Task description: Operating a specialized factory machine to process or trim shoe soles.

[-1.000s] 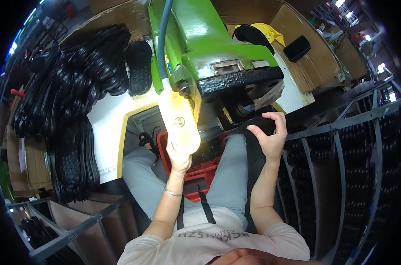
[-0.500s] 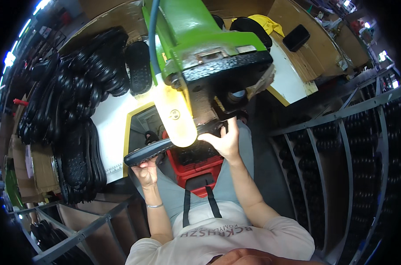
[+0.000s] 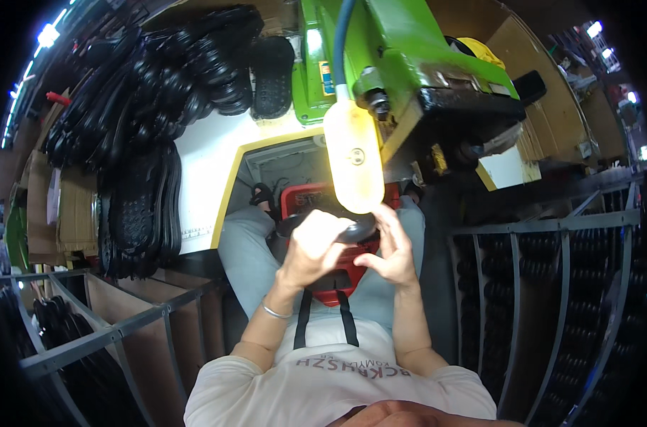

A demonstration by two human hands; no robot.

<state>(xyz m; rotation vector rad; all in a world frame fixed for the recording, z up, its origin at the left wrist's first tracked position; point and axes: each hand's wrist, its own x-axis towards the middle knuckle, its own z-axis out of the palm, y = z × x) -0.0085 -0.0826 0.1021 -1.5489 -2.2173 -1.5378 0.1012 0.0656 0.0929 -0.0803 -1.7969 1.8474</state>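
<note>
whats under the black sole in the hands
Both the left hand and right hand grip the black sole over a red apron pouch and grey trousers; hands cover most of the sole.

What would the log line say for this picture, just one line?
left hand: grips black shoe sole | right hand: grips same sole | place: below green machine

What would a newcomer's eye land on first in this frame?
Probably the bright green machine at top centre, with a pale yellow lamp-like piece hanging below it. Just beneath, the left hand and right hand together grip a black rubber sole over the lap. Heaps of black soles fill the white table at left.
</note>
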